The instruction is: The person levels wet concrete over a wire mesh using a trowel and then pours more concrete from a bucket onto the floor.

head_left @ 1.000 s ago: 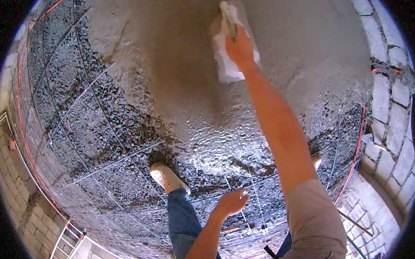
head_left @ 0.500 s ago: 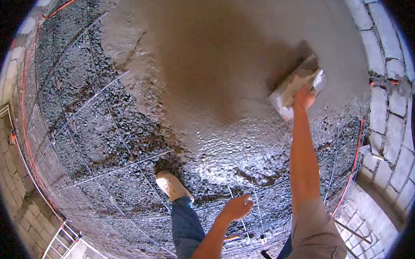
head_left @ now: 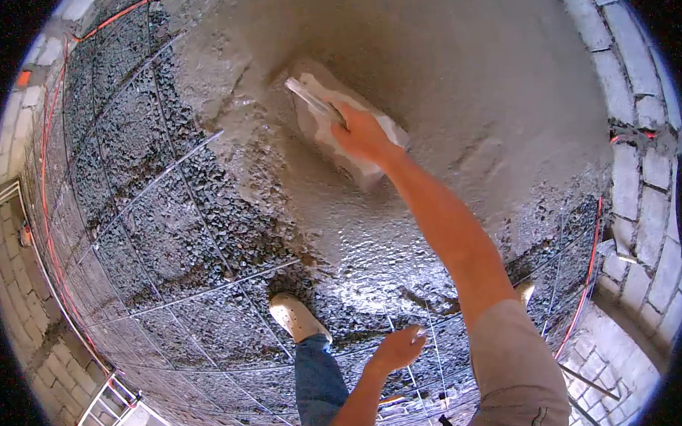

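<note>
My right hand (head_left: 364, 133) is wrapped round the handle of a mortar-smeared hand float (head_left: 337, 151). The float's plate lies against wet grey concrete (head_left: 456, 74), near the left part of the smoothed area. My left hand (head_left: 398, 351) hangs lower down, in front of my body, above the wire mesh. Its fingers are curled closed; a small pale spot shows at the fingertips, too small to name.
Dark gravel (head_left: 168, 219) under steel mesh spreads to the left and below the concrete. A pale clog (head_left: 296, 317) stands on it. Block walls (head_left: 631, 180) rise at the right, with an orange hose or cable (head_left: 46, 193) at the left. A ladder (head_left: 100, 409) stands lower left.
My right hand has swept the float left across the concrete, from the right side to nearer the gravel edge. My left hand has shifted slightly right and down in view.
</note>
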Demonstrator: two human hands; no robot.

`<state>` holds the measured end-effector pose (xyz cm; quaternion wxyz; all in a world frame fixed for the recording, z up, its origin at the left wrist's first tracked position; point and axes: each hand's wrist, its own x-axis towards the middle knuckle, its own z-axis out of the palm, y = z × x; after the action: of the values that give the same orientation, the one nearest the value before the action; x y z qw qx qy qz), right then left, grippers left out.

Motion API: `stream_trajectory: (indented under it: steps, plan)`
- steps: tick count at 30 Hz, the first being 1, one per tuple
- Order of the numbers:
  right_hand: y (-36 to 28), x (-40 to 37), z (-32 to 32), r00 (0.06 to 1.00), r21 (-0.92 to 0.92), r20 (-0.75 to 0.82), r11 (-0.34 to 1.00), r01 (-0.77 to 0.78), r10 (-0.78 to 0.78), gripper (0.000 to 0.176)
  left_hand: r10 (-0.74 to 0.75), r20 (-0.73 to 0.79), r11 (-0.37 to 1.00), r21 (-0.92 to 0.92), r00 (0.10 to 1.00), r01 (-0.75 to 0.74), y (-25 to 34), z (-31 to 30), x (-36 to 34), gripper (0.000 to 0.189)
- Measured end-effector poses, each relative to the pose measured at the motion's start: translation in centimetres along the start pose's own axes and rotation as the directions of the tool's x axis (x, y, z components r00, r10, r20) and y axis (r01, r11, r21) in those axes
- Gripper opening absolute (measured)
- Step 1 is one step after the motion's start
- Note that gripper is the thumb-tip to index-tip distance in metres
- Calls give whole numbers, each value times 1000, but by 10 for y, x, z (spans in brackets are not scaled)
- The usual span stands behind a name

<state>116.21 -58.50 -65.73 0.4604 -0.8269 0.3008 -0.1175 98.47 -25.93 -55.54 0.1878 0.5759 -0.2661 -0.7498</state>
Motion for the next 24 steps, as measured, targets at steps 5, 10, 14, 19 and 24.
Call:
stream_trajectory:
  steps: [5,10,14,19,24]
  plan:
    - [31,59,15,996,-114,-80,993,28,-37,45,-80,79,993,91,994,73,16,-21,-10,43]
    - [32,124,3,971,-183,-233,983,17,-60,44,73,-82,995,72,994,-67,9,-24,-22,37]
    - [40,141,-15,925,-231,-380,970,-70,-24,38,-80,121,997,-11,989,82,36,-54,-34,41]
    - [76,115,-60,814,-227,-542,896,-381,208,40,64,-61,998,26,996,-62,11,-33,-21,37]
    - [102,59,-118,629,21,-644,832,-555,435,44,-37,1,999,24,999,37,29,-34,-19,35]
